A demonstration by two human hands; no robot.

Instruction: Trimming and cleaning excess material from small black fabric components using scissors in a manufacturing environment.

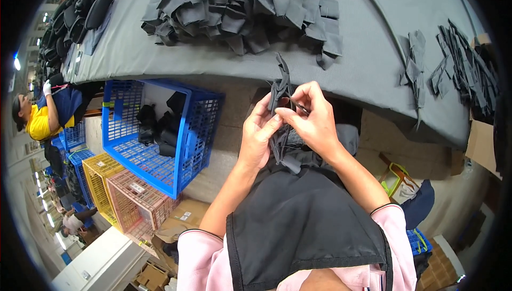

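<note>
Over my lap, just off the table's near edge, I hold a bunch of narrow dark grey fabric strips. My left hand is closed on them, its thumb and fingers pinching from the left side. Their ends hang down below the hands, and one tip points up toward the table. My right hand is also closed, thumb tip against the strips. A narrow dark thing shows between its thumb and curled fingers; its kind is unclear. A black apron covers my lap.
A large heap of grey fabric pieces lies on the grey-covered table. More strips lie at its right. A blue crate with black items stands left, beside yellow and pink crates. A person in yellow is far left.
</note>
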